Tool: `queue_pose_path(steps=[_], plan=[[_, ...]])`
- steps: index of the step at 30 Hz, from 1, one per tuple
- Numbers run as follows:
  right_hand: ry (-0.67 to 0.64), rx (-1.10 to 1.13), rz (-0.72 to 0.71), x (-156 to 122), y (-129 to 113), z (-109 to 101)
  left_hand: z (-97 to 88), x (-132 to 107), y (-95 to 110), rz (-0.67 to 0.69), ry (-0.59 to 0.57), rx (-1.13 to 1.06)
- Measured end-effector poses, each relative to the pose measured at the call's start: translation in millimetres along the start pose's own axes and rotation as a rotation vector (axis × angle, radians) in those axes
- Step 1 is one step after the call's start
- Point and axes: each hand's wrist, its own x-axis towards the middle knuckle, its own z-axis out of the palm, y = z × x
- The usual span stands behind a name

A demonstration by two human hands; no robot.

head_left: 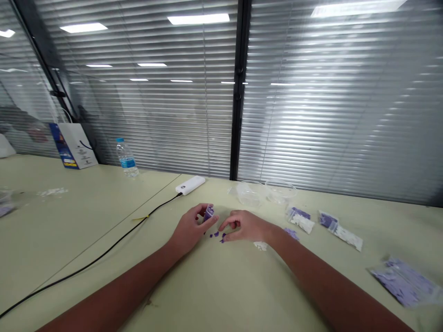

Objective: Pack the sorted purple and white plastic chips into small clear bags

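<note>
Both forearms extended from the near side and converged over the pale yellow-green counter (235, 290). The left hand (188, 227) held a small dark-purple object with a pale band (208, 213) between thumb and fingers. The right hand (247, 225) was arched palm-down, its fingers narrowed at several loose, small dark-purple pieces (216, 234); whether they gripped one could not be told. The object, partly covered, appeared near upright along its long axis, top leaning slightly right.
</note>
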Motion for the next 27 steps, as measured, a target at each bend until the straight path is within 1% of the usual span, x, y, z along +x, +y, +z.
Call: queue_pose_path(steps=[4,9,11,16,18,22,24,27], plan=[[0.072,0.012,0.03,7,2,11,-0.4,0,0,0.001,-0.005,-0.007],[0.031,0.039,0.039,5,8,4,0.2,-1,1,-0.001,-0.003,-0.033],[0.038,0.026,0.043,5,8,4,0.6,-3,3,-0.004,-0.015,-0.047],[0.167,-0.02,0.057,10,6,13,0.2,-6,8,-0.007,-0.027,-0.066],[0.145,-0.005,0.048,9,5,12,-0.4,-5,8,-0.017,-0.018,-0.069],[0.033,0.032,0.008,5,7,7,-0.9,-3,7,-0.028,-0.012,-0.077],[0.036,0.02,-0.021,5,7,8,-0.8,-3,7,-0.028,-0.015,-0.077],[0.073,0.0,-0.064,8,8,14,-0.2,-2,5,-0.026,-0.016,-0.072]])
